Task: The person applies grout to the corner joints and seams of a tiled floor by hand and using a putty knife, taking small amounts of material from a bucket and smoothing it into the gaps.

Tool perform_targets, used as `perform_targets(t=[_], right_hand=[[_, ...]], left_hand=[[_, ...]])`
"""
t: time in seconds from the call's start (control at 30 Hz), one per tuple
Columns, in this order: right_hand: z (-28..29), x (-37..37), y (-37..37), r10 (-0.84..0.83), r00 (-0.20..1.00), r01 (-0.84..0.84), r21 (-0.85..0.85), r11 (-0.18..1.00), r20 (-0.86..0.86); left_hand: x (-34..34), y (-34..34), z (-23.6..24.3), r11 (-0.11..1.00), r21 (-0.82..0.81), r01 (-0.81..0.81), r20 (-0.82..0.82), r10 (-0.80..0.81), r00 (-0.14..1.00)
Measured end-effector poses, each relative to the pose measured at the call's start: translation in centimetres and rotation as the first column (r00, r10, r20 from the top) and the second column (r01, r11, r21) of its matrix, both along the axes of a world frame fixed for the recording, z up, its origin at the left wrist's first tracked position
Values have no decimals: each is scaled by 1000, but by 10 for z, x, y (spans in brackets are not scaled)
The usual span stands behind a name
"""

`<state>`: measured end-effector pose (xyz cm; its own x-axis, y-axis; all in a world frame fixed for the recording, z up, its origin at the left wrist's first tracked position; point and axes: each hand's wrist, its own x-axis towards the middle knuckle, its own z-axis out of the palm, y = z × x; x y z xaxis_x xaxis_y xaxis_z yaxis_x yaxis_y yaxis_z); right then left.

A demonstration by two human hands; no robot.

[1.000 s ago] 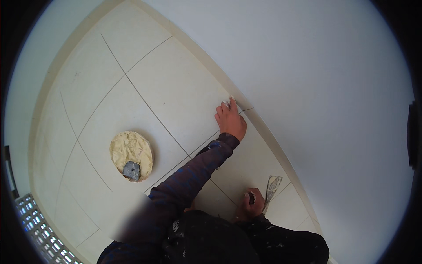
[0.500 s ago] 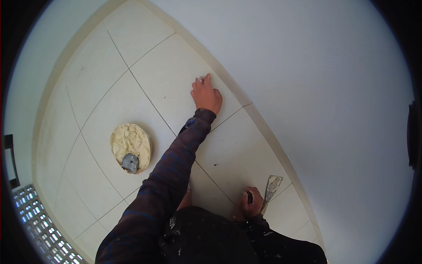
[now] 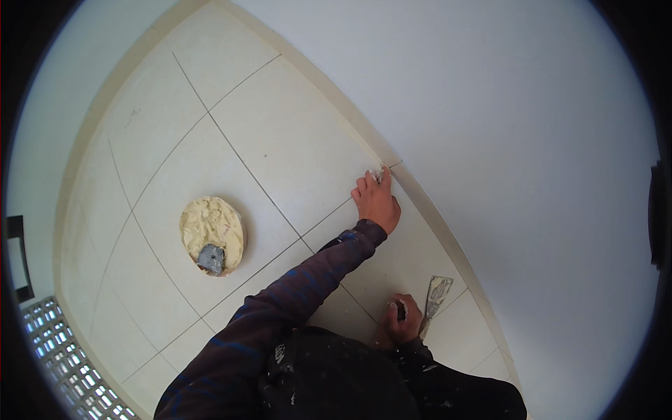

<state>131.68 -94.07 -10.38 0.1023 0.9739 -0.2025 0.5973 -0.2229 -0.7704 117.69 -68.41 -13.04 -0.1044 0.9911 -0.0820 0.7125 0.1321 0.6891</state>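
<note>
Just right of right-hand grip (image 3: 409, 322): scraper (image 3: 438, 293) (blade putty-smeared).

Thin dark lines grid the cream square-tiled floor (image 3: 259, 133). A beige flat skirting strip (image 3: 341, 105) edges the pale bluish-white wall (image 3: 518, 154) at right. Left of centre, the thick paste (image 3: 210, 224) is pale yellow around a grey flat piece (image 3: 211, 259). Lower right, the grey flat-bladed putty knife (image 3: 438, 292) is blotched with cream. Blue streaks cross the dark purplish-brown cloth sleeve (image 3: 294, 287); white flecks dot the black cloth garment (image 3: 336, 385) below.
</note>
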Motion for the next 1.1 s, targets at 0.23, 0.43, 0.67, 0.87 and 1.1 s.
perform_targets(t=[0.23,0.43,0.67,0.87,1.1], right_hand=[[6,-1,-7,-24,1000,25,14,1000,-20],[7,-1,-1,-17,1000,17,16,1000,-16],[10,10,0,-10,1000,10,16,1000,4],[8,15,-3,-1,1000,1,18,1000,-8],[14,6,-6,4,1000,-4,9,1000,-19]], left_hand=[[-35,5,14,995,101,-10,107,-1,994],[-95,93,0,961,209,-181,-140,213,967],[-53,52,-15,971,233,-55,-110,83,991],[-1,16,0,997,70,-44,-50,48,998],[41,-4,-7,984,-179,-18,45,27,999]])
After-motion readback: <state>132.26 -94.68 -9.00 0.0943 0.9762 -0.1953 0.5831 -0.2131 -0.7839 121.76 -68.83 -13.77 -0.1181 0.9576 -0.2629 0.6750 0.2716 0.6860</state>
